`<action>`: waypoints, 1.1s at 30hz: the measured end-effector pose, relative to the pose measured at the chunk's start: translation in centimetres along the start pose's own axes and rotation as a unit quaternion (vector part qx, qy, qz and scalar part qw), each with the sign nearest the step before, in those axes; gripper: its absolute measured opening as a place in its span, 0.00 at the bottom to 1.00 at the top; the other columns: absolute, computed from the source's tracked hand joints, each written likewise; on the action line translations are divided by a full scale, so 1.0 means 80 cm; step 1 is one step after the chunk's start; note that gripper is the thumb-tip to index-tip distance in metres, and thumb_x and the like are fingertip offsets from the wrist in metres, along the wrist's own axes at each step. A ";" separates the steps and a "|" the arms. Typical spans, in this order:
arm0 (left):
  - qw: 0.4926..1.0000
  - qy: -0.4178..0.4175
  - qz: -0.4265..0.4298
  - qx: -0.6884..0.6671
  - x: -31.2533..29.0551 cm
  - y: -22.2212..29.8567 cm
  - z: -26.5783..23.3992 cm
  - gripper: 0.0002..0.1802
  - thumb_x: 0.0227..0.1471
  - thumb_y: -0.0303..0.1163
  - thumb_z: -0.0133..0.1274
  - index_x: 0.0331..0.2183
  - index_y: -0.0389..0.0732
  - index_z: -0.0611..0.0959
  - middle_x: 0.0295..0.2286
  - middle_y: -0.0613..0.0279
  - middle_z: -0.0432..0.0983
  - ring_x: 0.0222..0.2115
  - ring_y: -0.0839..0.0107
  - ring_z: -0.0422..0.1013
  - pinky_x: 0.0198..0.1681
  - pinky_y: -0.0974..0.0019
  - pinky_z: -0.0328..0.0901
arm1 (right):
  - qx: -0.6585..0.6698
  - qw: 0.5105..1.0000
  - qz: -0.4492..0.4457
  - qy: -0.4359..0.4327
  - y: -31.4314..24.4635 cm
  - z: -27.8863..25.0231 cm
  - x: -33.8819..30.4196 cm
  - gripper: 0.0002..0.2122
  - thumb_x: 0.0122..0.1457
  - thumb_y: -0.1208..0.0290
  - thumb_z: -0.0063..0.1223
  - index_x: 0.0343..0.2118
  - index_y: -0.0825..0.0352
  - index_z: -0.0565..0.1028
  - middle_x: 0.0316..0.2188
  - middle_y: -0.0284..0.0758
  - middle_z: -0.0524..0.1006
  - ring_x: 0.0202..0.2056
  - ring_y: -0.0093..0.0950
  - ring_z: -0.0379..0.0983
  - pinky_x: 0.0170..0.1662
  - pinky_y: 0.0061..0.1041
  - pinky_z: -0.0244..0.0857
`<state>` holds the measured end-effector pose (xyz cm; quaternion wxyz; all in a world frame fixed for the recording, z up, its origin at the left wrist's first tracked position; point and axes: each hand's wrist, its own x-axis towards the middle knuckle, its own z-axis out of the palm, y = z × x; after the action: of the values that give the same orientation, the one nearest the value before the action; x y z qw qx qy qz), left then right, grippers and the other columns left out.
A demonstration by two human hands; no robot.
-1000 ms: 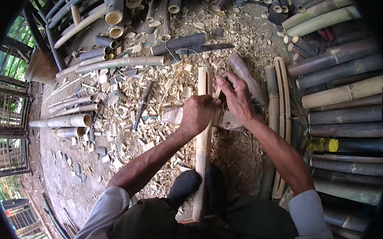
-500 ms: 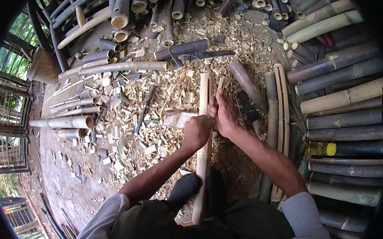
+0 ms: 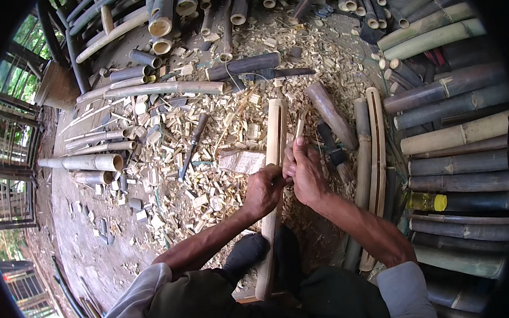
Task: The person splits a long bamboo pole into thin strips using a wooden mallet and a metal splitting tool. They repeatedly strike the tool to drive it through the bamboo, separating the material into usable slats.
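The left hand (image 3: 265,190) is closing around the pale split bamboo strip (image 3: 274,158), which is lying lengthwise on the chip-strewn ground (image 3: 98,248) between the person's feet. The right hand (image 3: 307,176), having slid back toward the body since a second ago, is gripping a thin blade or sliver (image 3: 300,125) against the strip, so the paring stroke is apparently being drawn down its edge.

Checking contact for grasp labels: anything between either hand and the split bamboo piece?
Nothing visible. The left hand grips the split bamboo piece directly; the right hand presses beside it, holding a thin sliver against it. Wood chips lie alongside.
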<state>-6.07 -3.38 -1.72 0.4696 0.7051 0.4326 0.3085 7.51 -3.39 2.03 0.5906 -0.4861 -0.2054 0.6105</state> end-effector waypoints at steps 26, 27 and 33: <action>0.987 -0.051 0.150 0.027 -0.049 0.011 -0.011 0.11 0.47 0.23 0.59 0.36 0.38 0.80 0.33 0.53 0.76 0.35 0.50 0.76 0.37 0.54 0.73 | -0.077 0.995 0.015 -0.056 -0.023 0.000 -0.087 0.20 0.73 0.50 0.37 0.27 0.61 0.62 0.18 0.25 0.58 0.21 0.18 0.54 0.29 0.24 0.56; 0.987 -0.049 0.151 0.027 -0.046 0.009 -0.011 0.10 0.46 0.23 0.59 0.35 0.38 0.80 0.33 0.53 0.76 0.35 0.50 0.76 0.37 0.54 0.73 | -0.077 0.996 0.002 -0.051 -0.023 0.001 -0.086 0.20 0.73 0.51 0.37 0.28 0.61 0.62 0.18 0.25 0.58 0.20 0.18 0.54 0.29 0.24 0.56; 0.996 -0.086 0.009 0.035 0.025 0.004 -0.029 0.13 0.54 0.36 0.62 0.30 0.34 0.82 0.23 0.49 0.77 0.24 0.54 0.76 0.32 0.52 0.70 | -0.067 0.993 0.061 -0.077 -0.037 -0.016 0.011 0.25 0.72 0.47 0.35 0.44 0.68 0.74 0.34 0.39 0.79 0.37 0.29 0.77 0.42 0.31 0.71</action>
<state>-7.01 -0.73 -0.49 0.4777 0.7486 0.3948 0.2355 10.28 -2.30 3.62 0.5012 -0.4876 -0.2603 0.6658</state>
